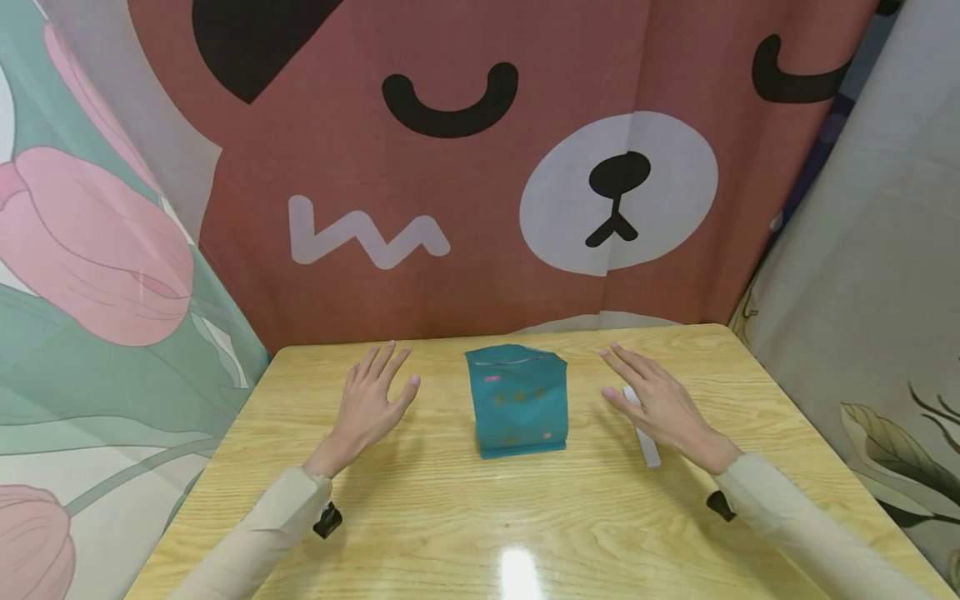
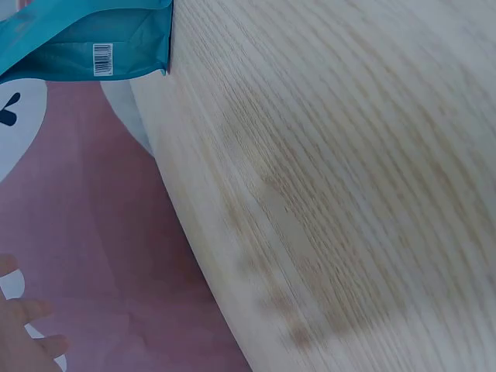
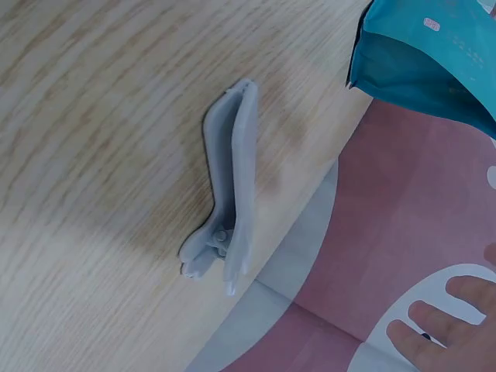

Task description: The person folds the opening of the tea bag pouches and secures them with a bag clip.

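Note:
A teal bag (image 1: 520, 404) stands upright on the wooden table between the two hands, and its barcode (image 2: 102, 60) shows in the left wrist view. To its left, my left hand (image 1: 369, 406) hovers over the table, fingers spread and holding nothing. My right hand (image 1: 663, 408) is held likewise on the bag's right, its fingers extended. Beneath that hand lies a light grey sealing clip (image 3: 232, 178), partly hidden by it in the head view; the right wrist view shows its long jaws and hinge end. Neither hand touches the bag.
The light wooden table (image 1: 442, 517) ends at a back edge against a hanging brown cloth (image 1: 337, 150) with a cartoon bear face. A floral curtain (image 1: 97, 250) hangs at the left, and a pale patterned curtain (image 1: 862, 317) at the right.

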Demonstrator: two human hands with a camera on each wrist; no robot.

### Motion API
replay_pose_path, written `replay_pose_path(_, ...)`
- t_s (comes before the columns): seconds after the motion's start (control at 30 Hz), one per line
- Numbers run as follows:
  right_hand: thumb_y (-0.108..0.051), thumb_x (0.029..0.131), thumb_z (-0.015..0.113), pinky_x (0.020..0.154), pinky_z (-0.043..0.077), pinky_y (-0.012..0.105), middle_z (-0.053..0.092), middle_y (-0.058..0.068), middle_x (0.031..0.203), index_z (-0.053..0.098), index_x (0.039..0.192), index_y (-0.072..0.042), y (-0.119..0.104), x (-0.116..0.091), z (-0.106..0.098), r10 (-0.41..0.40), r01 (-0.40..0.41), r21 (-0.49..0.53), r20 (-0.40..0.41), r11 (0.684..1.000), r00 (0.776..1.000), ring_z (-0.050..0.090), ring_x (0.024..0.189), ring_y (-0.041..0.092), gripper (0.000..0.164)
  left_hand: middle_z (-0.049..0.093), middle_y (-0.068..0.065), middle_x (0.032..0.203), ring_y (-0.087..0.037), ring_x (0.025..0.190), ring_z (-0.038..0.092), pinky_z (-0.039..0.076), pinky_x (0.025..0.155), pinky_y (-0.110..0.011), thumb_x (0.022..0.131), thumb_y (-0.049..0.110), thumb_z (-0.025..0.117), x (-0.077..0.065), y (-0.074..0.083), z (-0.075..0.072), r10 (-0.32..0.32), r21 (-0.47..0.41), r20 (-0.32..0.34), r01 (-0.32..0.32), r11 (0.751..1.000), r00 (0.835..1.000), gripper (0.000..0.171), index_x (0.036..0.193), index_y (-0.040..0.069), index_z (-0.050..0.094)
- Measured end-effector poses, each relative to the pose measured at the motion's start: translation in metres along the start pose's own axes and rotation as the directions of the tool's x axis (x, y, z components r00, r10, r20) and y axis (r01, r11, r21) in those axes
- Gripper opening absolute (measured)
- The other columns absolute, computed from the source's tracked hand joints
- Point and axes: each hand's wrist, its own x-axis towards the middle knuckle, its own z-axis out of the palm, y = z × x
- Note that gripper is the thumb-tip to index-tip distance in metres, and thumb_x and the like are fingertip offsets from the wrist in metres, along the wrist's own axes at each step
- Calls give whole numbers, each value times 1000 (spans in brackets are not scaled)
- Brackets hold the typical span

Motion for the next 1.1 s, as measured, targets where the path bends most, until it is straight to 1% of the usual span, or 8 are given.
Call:
replay_pose_path(0.13,-38,99,59,99,38,63,38,15,154,37,155,-19,-2,1,-1,-11,11,8,-3,1000,1000,42,132,44,63,35,-14,156,-43,142,27,18,108,-67,101,50,46,0,1,-1,5,-5,-9,-5,1000,1000,59,149,15,46)
replay_pose_path(0.27,-38,99,60,98,38,64,39,15,153,40,153,-15,-5,2,-1,-20,20,16,-9,1000,1000,42,133,44,62,35,-13,156,-40,143,26,21,108,-66,101,49,47,0,3,-3,1,-22,-8,-1,1000,1000,59,150,17,46)
replay_pose_path(0.5,-32,98,62,90,45,63,38,10,155,39,154,-18,-12,4,-2,-24,26,66,-35,997,999,44,132,40,62,33,-10,158,-36,145,25,24,108,-65,101,49,47,1,6,-4,5,-43,-2,-5,999,1000,58,150,18,45)
replay_pose_path(0.6,-32,99,61,91,43,63,38,10,155,41,153,-16,-15,6,-2,-8,12,95,-37,995,999,44,132,40,59,33,-9,158,-35,145,25,25,107,-65,101,49,48,1,7,-4,7,-46,-8,-7,999,1000,58,150,19,45)
replay_pose_path(0.7,-32,100,59,94,41,64,40,12,154,41,153,-16,-16,8,0,-3,8,111,-44,994,999,45,131,41,58,33,-10,157,-37,144,26,26,106,-66,101,49,48,2,7,-4,15,-48,-10,-15,999,1000,58,150,18,46)
replay_pose_path(0.83,-32,100,59,92,42,64,42,14,152,41,153,-17,-17,10,2,-19,26,114,-56,993,998,46,130,41,57,34,-11,157,-40,143,28,26,106,-66,101,48,49,3,8,-3,38,-50,-15,-39,998,999,58,149,17,46)
replay_pose_path(0.97,-33,100,59,92,43,63,42,11,152,42,152,-17,-20,13,3,-42,51,116,-77,992,996,47,130,41,57,35,-11,157,-37,144,27,26,108,-63,100,47,50,6,11,-5,58,-60,-28,-59,996,998,58,150,17,46)
replay_pose_path(1.1,-33,100,60,94,43,63,43,9,152,42,152,-16,-25,16,2,-71,85,132,-102,988,992,48,130,40,58,35,-11,157,-35,145,26,24,111,-60,100,47,50,9,15,-7,66,-65,-18,-67,996,998,58,150,17,45)
